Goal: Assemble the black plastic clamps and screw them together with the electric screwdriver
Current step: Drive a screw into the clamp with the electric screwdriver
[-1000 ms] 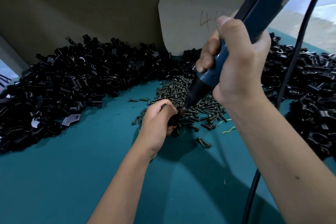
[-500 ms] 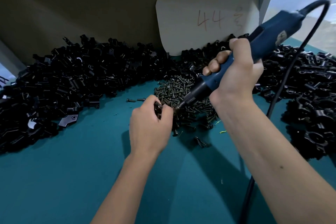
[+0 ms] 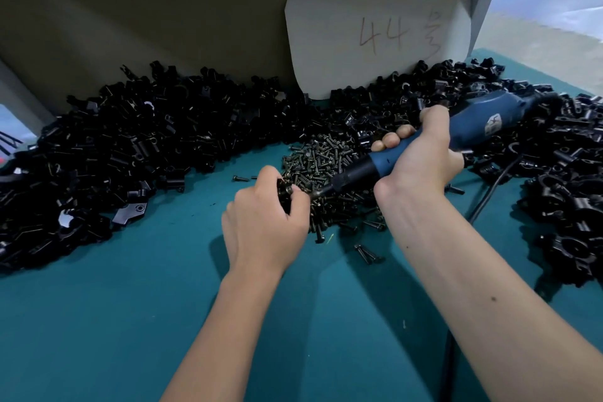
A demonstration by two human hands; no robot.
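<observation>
A blue screwdriver (image 3: 434, 143) is gripped in the right hand (image 3: 421, 157) and lies nearly level, its tip pointed left at a black clamp (image 3: 284, 193) pinched in the left hand (image 3: 264, 222). A heap of screws (image 3: 326, 170) is spread on the teal table (image 3: 130, 320) just beyond the hands. Black parts (image 3: 146, 153) are piled along the back wall and at the right. A card (image 3: 378, 26) marked "44" is propped behind them.
</observation>
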